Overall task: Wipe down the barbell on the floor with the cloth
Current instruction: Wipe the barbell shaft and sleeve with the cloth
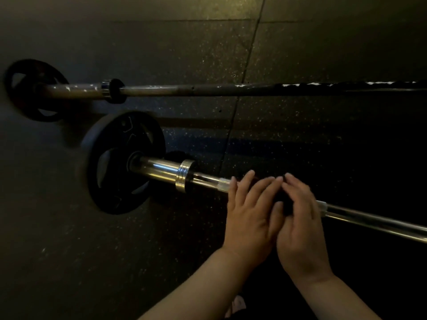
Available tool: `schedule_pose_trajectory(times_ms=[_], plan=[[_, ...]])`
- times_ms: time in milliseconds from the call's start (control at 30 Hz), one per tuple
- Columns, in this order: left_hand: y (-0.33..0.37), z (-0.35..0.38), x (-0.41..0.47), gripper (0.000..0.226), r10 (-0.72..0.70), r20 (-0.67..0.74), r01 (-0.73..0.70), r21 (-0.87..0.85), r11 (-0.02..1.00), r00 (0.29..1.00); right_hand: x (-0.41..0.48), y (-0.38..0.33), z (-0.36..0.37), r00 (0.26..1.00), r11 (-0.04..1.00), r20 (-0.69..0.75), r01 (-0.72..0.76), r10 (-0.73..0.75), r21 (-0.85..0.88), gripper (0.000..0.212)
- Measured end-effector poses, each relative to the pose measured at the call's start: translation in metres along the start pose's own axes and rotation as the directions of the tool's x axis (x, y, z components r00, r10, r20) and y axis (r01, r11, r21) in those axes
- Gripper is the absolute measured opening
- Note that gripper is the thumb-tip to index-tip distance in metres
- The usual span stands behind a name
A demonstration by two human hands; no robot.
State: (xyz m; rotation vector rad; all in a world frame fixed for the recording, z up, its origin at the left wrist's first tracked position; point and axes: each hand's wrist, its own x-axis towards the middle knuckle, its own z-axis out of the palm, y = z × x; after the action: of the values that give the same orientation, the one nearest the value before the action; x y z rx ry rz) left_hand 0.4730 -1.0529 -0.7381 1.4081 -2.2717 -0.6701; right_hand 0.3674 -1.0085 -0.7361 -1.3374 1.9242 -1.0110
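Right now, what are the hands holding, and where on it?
Left hand and right hand press a dark cloth onto the near barbell, beside its collar. Fingers look straight, pressing not gripping.

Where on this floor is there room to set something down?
Bare floor lies between the near bar and far bar, right of the near plate; also beyond the far bar and lower left, before that plate. Crowded: the left, where the far plate sits close, and the near bar under the left hand and right hand.

Left hand and right hand laid side by side, palms down, fingers nearly straight, tips meeting far; bare forearms reaching in from near.
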Motion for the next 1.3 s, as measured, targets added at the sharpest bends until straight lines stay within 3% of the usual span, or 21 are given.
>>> schedule_pose_trajectory(times_ms=[133,233,333,400,467,567,633,733,767,833,933,1000,1067,1133,1233,1300], plan=[[-0.025,-0.013,0.007,0.034,0.125,0.086,-0.139,0.196,0.971,0.988,-0.002,0.001,-0.001,0.999,0.957,0.022,0.044,-0.039,-0.285,0.052],[-0.049,-0.032,0.011,0.026,-0.082,-0.09,0.097,0.186,0.978,0.993,0.002,-0.001,-0.004,1.0,0.929,-0.005,-0.011,0.01,-0.369,0.053],[-0.04,-0.034,0.014,0.033,-0.352,-0.199,0.373,0.08,0.924,0.915,0.002,-0.001,-0.001,1.0,0.915,0.015,0.019,-0.014,-0.402,0.053],[-0.02,-0.021,0.014,0.038,-0.292,-0.11,0.307,0.174,0.935,0.95,0.002,0.0,0.0,0.999,0.905,0.023,0.031,-0.024,-0.424,0.054],[-0.007,-0.009,0.007,0.039,-0.127,-0.002,0.124,0.213,0.969,0.992,0.003,0.001,-0.001,0.999,0.893,0.023,0.03,-0.023,-0.449,0.055],[-0.026,-0.015,0.004,0.037,0.042,0.056,-0.053,0.215,0.975,0.998,0.002,0.007,-0.008,0.995,0.854,0.071,0.092,-0.065,-0.513,0.064],[-0.044,-0.025,0.002,0.031,0.006,-0.002,-0.006,0.223,0.975,1.0,0.002,0.01,-0.01,0.992,0.846,0.082,0.128,-0.099,-0.518,0.066],[-0.05,-0.032,0.007,0.031,-0.298,-0.198,0.319,0.083,0.944,0.934,0.003,0.008,-0.007,0.991,0.847,0.079,0.133,-0.107,-0.514,0.065],[-0.044,-0.03,0.008,0.033,-0.345,-0.209,0.36,0.036,0.932,0.915,0.003,0.007,-0.005,0.992,0.851,0.074,0.124,-0.1,-0.51,0.065],[-0.03,-0.021,0.008,0.032,-0.259,-0.163,0.269,0.04,0.962,0.952,0.002,0.006,-0.002,0.995,0.851,0.066,0.101,-0.079,-0.514,0.065],[-0.032,-0.021,0.006,0.028,0.005,-0.008,-0.004,0.138,0.99,1.0,0.001,0.007,-0.002,0.995,0.835,0.08,0.09,-0.055,-0.543,0.065],[-0.047,-0.027,0.009,0.027,-0.038,-0.042,0.044,0.155,0.987,0.998,0.001,0.009,-0.004,0.994,0.823,0.096,0.102,-0.058,-0.559,0.063],[-0.048,-0.033,0.011,0.027,-0.239,-0.177,0.254,0.068,0.965,0.955,0.002,0.009,-0.004,0.993,0.822,0.103,0.11,-0.063,-0.559,0.059],[-0.03,-0.024,0.014,0.027,-0.318,-0.169,0.328,0.03,0.944,0.933,0.003,0.007,-0.004,0.993,0.826,0.098,0.106,-0.061,-0.554,0.056],[-0.009,-0.009,0.01,0.027,-0.085,-0.048,0.09,0.103,0.991,0.995,0.003,0.006,-0.004,0.994,0.816,0.101,0.097,-0.048,-0.569,0.058],[-0.023,-0.017,0.014,0.027,0.023,0.013,-0.024,0.176,0.984,1.0,0.004,0.008,-0.006,0.99,0.811,0.128,0.12,-0.057,-0.572,0.06]])
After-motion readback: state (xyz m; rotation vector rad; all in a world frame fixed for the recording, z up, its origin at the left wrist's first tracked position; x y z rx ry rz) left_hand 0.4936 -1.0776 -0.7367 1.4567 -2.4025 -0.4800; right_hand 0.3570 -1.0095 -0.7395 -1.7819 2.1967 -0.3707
